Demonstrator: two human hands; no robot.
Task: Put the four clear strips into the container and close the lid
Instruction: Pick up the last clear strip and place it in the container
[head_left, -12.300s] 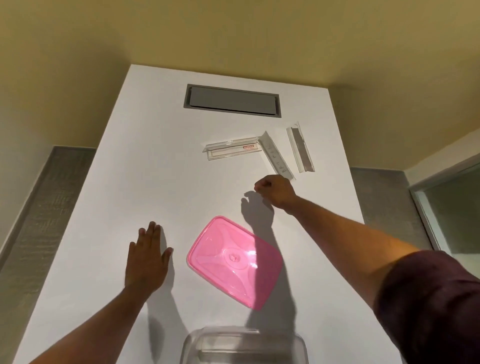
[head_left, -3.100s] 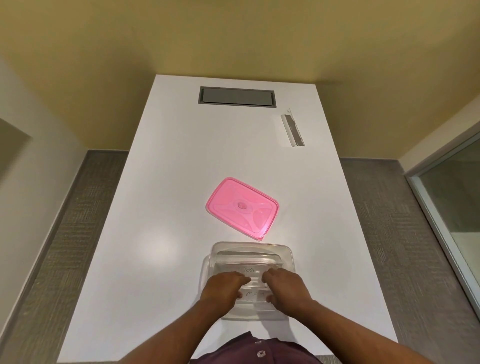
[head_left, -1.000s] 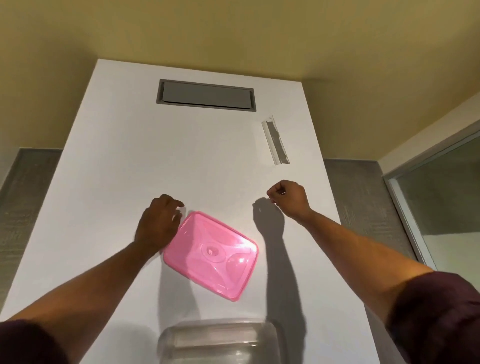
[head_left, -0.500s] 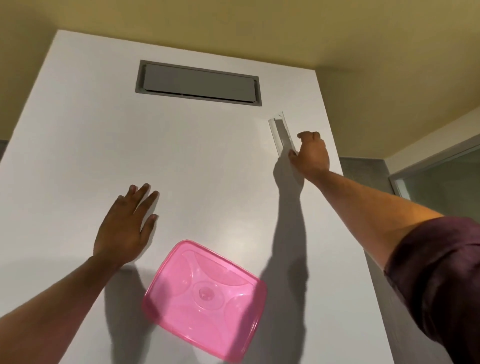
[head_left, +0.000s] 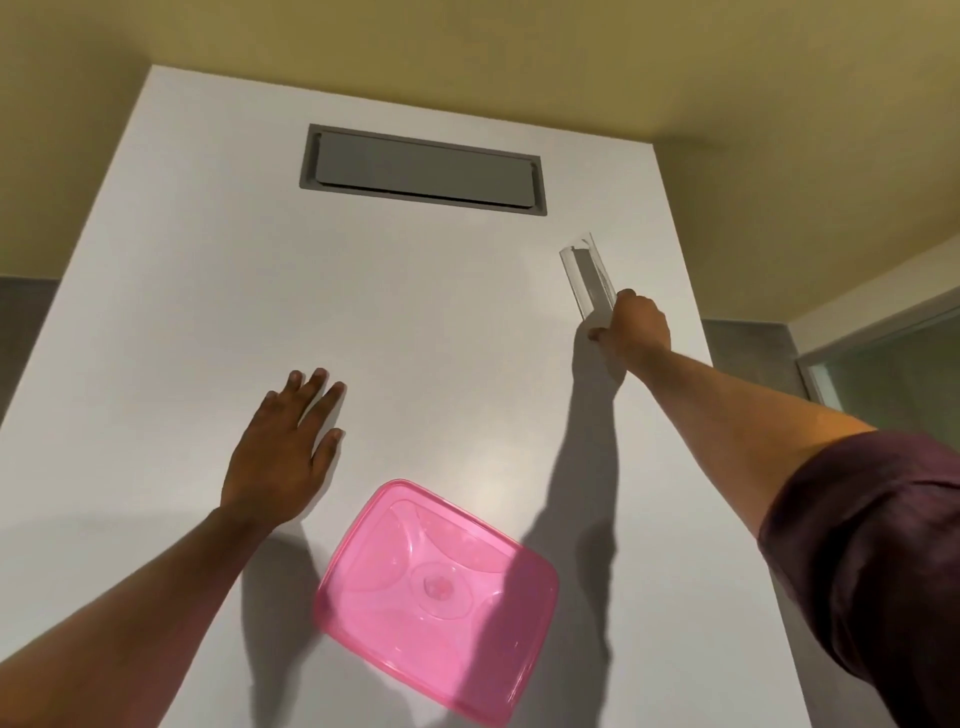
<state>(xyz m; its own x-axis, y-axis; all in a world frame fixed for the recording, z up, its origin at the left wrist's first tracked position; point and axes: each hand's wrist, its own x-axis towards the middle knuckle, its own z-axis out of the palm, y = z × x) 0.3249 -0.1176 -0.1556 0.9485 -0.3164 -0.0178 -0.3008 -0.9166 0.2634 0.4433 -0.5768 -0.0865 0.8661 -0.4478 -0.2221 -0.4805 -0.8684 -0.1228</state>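
Note:
One clear strip (head_left: 586, 275) lies at the far right of the white table (head_left: 415, 322), pointing away from me. My right hand (head_left: 635, 328) is stretched out over its near end, and its fingers grip that end. My left hand (head_left: 283, 452) rests flat on the table with its fingers spread, left of the pink lid (head_left: 436, 597). The lid lies loose on the table in front of me. The clear container is out of view below the frame.
A grey hatch (head_left: 423, 169) is set into the table near its far edge. The strip lies close to the table's right edge. Grey carpet shows on both sides, and a glass panel (head_left: 893, 364) stands at the right.
My right hand has closed its fingers on the near end of the strip. My left hand stays flat on the table. The view has shifted a little.

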